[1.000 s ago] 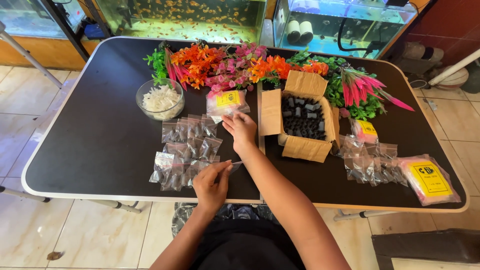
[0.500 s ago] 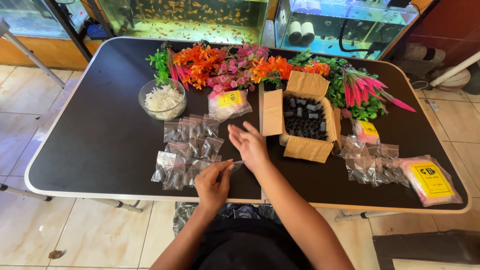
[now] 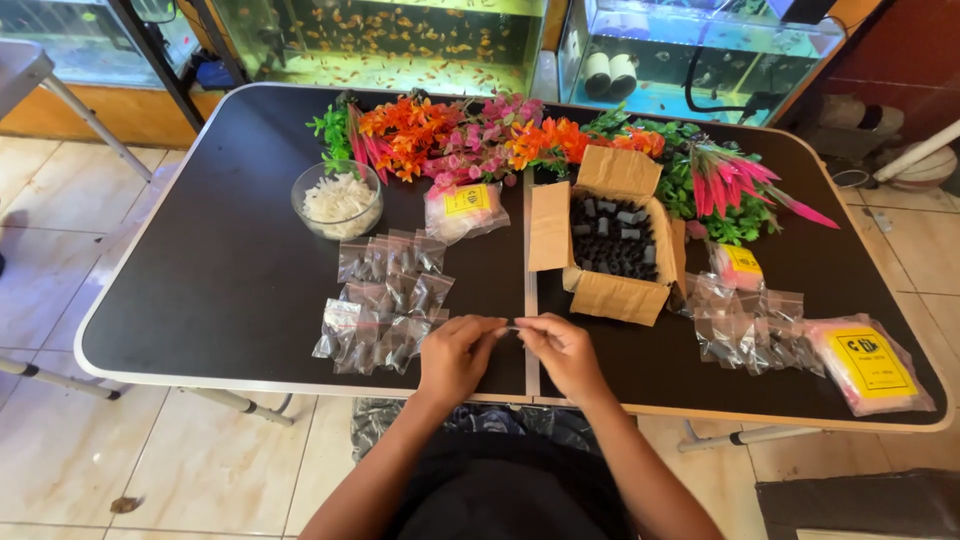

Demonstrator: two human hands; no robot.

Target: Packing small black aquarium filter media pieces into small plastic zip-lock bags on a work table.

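The black table (image 3: 200, 300) carries plastic plants (image 3: 480, 140) along the far edge, an open carton (image 3: 610, 245) of small dark pieces in the middle, a glass bowl (image 3: 338, 198) of white bits on the left, and two groups of small clear bags: filled bags (image 3: 385, 305) on the left, more bags (image 3: 745, 325) on the right beside a pink packet (image 3: 868, 362).

The change is in the right hand (image 3: 565, 350). A second ago it was stretched out toward the carton; now it is back at the near edge and meets the left hand (image 3: 455, 352). Both hands pinch one small clear bag (image 3: 512, 328) between the fingertips, just above the table seam. The bag is too thin to see what is inside. It looks like the bag is being opened or closed here.
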